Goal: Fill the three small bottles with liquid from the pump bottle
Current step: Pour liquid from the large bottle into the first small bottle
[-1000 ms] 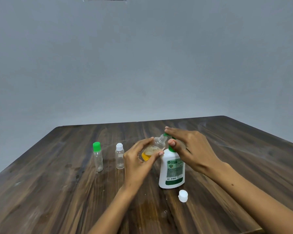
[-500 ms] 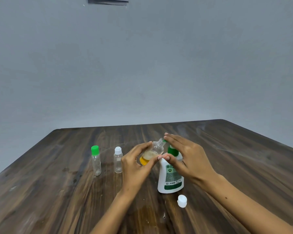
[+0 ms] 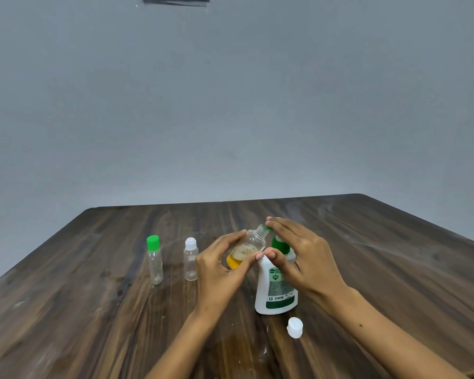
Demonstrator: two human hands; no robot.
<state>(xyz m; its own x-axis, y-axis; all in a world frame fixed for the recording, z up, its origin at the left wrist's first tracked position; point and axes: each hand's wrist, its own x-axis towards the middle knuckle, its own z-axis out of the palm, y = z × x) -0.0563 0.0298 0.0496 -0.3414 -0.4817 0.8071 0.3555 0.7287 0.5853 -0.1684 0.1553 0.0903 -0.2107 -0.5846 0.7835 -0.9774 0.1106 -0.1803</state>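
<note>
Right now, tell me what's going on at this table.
A person's left hand holds a small clear uncapped bottle, tilted with its mouth at the green nozzle of the white pump bottle; it holds some yellow liquid. The right hand rests on the pump. A green-capped bottle and white-capped bottle stand capped, seemingly empty. A loose white cap lies nearby.

Three small clear bottles: one with a green cap (image 3: 153,259), one with a white cap (image 3: 190,258), and one open bottle (image 3: 246,250) holding what looks like yellow liquid. One white pump bottle (image 3: 275,291). One loose white cap (image 3: 295,327). Two hands, the left hand (image 3: 219,272) and the right hand (image 3: 304,258). One wooden counter (image 3: 93,310).
</note>
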